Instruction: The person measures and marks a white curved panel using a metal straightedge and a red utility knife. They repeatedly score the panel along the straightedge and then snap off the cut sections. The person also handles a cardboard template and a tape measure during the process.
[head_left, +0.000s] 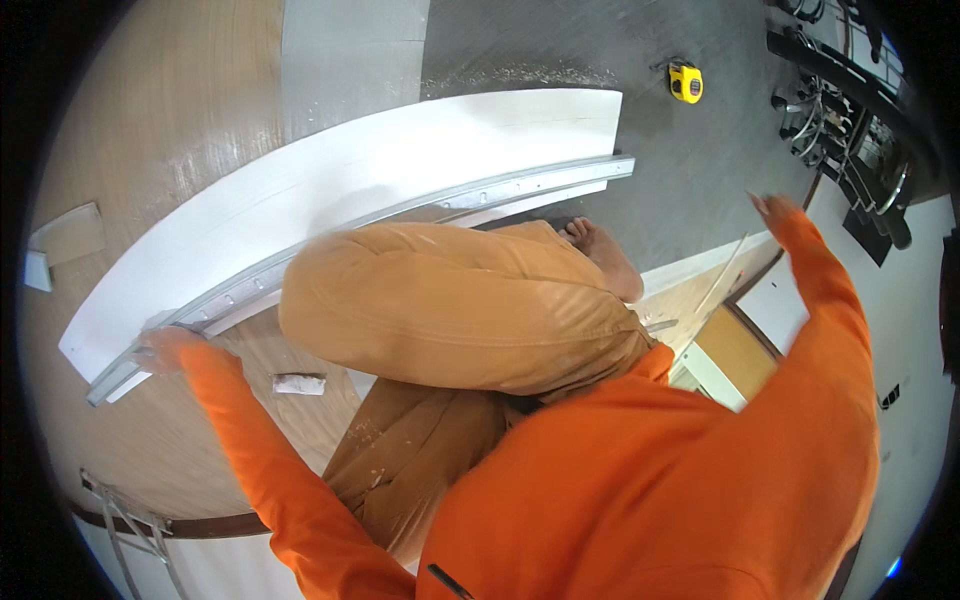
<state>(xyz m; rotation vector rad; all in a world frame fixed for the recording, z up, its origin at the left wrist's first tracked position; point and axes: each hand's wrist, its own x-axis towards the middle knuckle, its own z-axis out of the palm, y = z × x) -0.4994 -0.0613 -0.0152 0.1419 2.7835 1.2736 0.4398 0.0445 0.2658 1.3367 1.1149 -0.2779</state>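
A long galvanised metal channel (540,182) with holes along it lies on a long white board (430,135). My left hand (168,350), somewhat blurred, is closed round the channel near its left end. My bent leg in tan trousers (450,305) hides part of the channel's near side. My right hand (775,210) reaches out to the right, away from the board, with its fingers apart and nothing seen in them. A yellow tape measure (686,83) rests on the grey floor beyond the board's right end.
A small whitish packet (299,384) lies on the wood-look floor (200,440) by my leg. Light panel pieces (70,235) sit at the far left. A metal stand (130,520) is at the lower left. Chairs (820,115) stand far right. White dust marks the grey floor (560,40).
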